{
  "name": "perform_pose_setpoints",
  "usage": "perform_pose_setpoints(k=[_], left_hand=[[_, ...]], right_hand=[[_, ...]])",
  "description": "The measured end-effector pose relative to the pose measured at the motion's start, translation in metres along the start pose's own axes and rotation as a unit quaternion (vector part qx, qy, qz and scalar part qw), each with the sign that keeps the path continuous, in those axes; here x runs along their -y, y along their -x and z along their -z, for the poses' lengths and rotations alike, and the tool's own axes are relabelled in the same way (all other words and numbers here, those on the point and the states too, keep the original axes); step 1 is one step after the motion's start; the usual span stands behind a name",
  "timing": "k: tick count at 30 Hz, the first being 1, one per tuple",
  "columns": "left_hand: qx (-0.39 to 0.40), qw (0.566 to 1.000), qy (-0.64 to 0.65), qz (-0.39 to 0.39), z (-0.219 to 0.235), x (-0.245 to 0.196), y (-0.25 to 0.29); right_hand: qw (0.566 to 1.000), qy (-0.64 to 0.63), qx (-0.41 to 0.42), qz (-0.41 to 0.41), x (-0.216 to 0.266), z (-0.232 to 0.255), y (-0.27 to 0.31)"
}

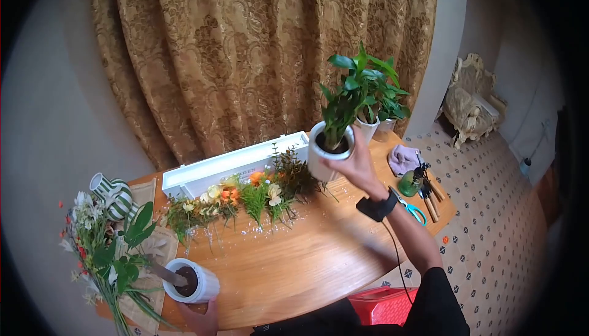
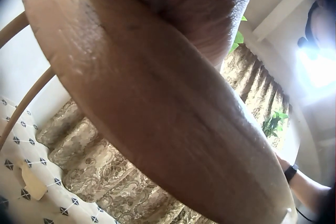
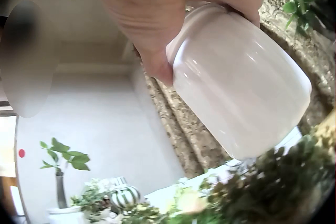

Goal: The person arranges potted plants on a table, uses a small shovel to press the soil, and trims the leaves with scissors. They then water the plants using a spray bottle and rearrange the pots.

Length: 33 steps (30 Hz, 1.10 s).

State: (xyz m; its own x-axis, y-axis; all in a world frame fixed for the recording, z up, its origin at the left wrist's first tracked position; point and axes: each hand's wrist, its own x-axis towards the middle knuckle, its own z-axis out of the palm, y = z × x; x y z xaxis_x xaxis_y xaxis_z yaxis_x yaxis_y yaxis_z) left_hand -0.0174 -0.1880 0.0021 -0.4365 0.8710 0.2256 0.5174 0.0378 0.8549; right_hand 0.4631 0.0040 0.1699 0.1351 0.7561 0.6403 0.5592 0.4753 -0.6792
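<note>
My right hand grips a white pot by its upper part, thumb on the near side. A leafy green plant grows from dark soil in it. In the right wrist view the smooth pot hangs tilted above the flower stems. At the table's front left, my left hand holds a second white pot low on its side, the thumb showing at the right. This one bears a thick-stemmed plant leaning left. In the left wrist view the forearm covers most of the picture.
A long white planter box stands at the back, with artificial flowers before it. Left are a striped green-white vase and a flower bunch. More potted plants, teal-handled scissors, a cloth and tools stand right.
</note>
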Motion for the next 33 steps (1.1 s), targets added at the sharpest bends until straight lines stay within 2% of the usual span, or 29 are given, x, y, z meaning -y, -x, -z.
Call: perform_pose_setpoints(k=[1, 3, 7, 13, 15, 17, 19, 21, 25, 33], left_hand=[[0.0, 1.0, -0.001, -0.001, 0.001, -0.009, -0.003], [0.05, 0.988, 0.129, -0.074, 0.006, -0.035, -0.009], [0.046, 0.988, 0.128, -0.072, 0.003, -0.031, -0.012], [0.039, 0.992, 0.111, -0.039, 0.004, -0.015, -0.008], [0.035, 0.998, 0.007, -0.047, 0.006, -0.013, -0.007], [0.025, 0.998, 0.008, -0.054, 0.005, -0.015, -0.005], [0.017, 0.998, 0.009, -0.06, 0.001, -0.021, -0.005], [0.02, 0.991, 0.118, -0.057, -0.002, -0.029, -0.006], [0.019, 0.995, 0.086, -0.049, -0.001, -0.025, -0.005], [0.01, 1.0, 0.002, -0.023, 0.002, -0.014, -0.001]], right_hand=[[0.999, 0.047, -0.019, 0.005, -0.017, 0.005, -0.008], [0.992, 0.117, -0.051, 0.003, -0.048, 0.013, -0.024], [0.973, 0.202, -0.108, -0.001, -0.101, 0.021, -0.039], [0.967, 0.223, -0.12, -0.019, -0.16, 0.014, -0.042], [0.963, 0.237, -0.126, -0.016, -0.168, 0.008, -0.04], [0.979, 0.175, -0.088, -0.045, -0.176, 0.003, -0.041], [0.98, 0.173, -0.094, -0.037, -0.182, -0.004, -0.043], [0.972, 0.207, -0.105, -0.016, -0.183, -0.011, -0.043], [0.978, 0.18, -0.084, -0.058, -0.183, -0.022, -0.047], [0.978, 0.172, -0.094, -0.073, -0.186, -0.033, -0.056]])
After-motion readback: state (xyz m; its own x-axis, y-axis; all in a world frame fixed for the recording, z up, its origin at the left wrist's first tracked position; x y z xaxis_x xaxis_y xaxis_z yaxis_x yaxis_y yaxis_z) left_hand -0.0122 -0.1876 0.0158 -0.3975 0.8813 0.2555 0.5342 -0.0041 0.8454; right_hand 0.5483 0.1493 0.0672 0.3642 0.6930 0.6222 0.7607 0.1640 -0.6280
